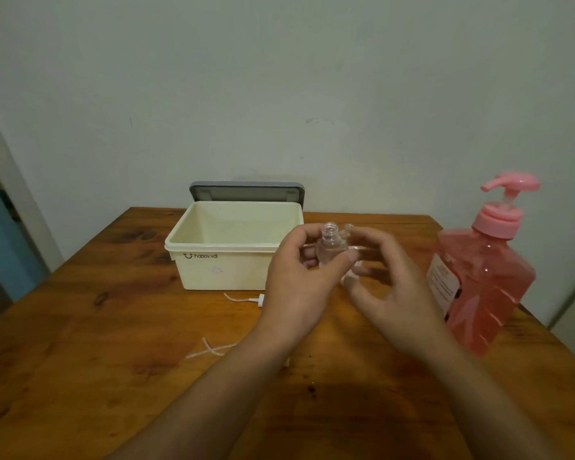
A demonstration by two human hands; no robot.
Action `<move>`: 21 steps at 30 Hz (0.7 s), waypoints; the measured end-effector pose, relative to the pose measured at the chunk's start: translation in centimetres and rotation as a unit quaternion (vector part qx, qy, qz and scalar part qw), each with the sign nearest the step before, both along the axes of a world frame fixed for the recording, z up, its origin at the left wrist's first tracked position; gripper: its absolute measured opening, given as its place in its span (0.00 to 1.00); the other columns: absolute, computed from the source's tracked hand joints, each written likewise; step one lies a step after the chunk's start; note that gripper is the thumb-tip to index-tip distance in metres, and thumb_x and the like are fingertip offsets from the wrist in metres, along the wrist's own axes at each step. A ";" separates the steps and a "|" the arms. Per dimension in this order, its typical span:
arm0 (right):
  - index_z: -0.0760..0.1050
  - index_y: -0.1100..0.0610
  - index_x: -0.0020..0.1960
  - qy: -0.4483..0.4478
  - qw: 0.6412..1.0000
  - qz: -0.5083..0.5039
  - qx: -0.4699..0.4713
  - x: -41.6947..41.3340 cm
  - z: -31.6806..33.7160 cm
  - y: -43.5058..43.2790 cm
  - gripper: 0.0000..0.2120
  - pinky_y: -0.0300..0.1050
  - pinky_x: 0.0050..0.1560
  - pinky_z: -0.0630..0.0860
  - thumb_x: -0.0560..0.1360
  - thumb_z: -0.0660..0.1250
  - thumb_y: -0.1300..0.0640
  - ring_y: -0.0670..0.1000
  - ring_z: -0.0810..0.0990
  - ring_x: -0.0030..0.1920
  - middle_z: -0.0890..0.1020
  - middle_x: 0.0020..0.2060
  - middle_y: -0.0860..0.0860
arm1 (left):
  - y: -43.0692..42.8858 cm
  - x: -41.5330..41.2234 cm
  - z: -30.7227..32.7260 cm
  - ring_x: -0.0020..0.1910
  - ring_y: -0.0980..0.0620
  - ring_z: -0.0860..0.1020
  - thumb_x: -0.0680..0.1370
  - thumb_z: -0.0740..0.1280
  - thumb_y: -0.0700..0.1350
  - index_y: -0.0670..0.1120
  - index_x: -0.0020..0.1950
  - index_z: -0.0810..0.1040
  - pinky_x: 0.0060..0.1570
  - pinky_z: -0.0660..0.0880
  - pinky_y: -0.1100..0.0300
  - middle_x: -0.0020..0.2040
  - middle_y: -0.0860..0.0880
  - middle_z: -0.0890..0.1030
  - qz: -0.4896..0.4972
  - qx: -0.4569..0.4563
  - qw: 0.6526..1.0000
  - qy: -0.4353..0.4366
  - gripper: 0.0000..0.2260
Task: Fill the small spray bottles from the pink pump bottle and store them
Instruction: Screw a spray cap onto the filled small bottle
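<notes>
standing near the right edge of the counter (80,327), the pink pump bottle (485,280) could be toppled by the right hand (395,287) working near it. the cream box (219,270) stands open behind. the small spray bottle (328,237) is held upright and uncapped in the grip of the left hand (296,287), thumb across its front; a tilt would spill any fill. what the right grip holds cannot be told.

We see the left hand (296,277) gripping a small clear bottle (328,240), its neck uncapped, above the bench (113,327). The blurred right hand (389,287) is just beside it. An open cream box (219,270) stands behind, and the pink pump bottle (482,283) to the right.
</notes>
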State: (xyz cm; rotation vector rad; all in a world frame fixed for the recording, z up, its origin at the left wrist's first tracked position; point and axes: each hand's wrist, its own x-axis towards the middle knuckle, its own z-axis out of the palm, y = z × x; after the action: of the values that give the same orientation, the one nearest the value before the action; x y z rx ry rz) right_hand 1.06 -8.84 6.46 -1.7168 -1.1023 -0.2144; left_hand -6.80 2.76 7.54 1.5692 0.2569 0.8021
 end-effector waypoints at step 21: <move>0.76 0.48 0.58 0.187 0.981 0.021 0.039 0.1 -4.3 5.6 0.15 0.33 0.41 0.77 0.73 0.72 0.54 0.39 0.80 0.46 0.82 0.47 0.43 | 5.4 -1.0 -2.7 0.50 0.68 0.76 0.76 0.68 0.57 0.59 0.57 0.78 0.44 0.75 0.72 0.53 0.61 0.80 0.053 0.092 0.991 0.080 0.11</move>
State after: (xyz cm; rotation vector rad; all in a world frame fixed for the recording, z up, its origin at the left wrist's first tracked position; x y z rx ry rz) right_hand 1.16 -3.28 2.15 -1.5820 -0.8390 0.0892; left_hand -7.78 8.17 4.83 1.8101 0.3959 0.8009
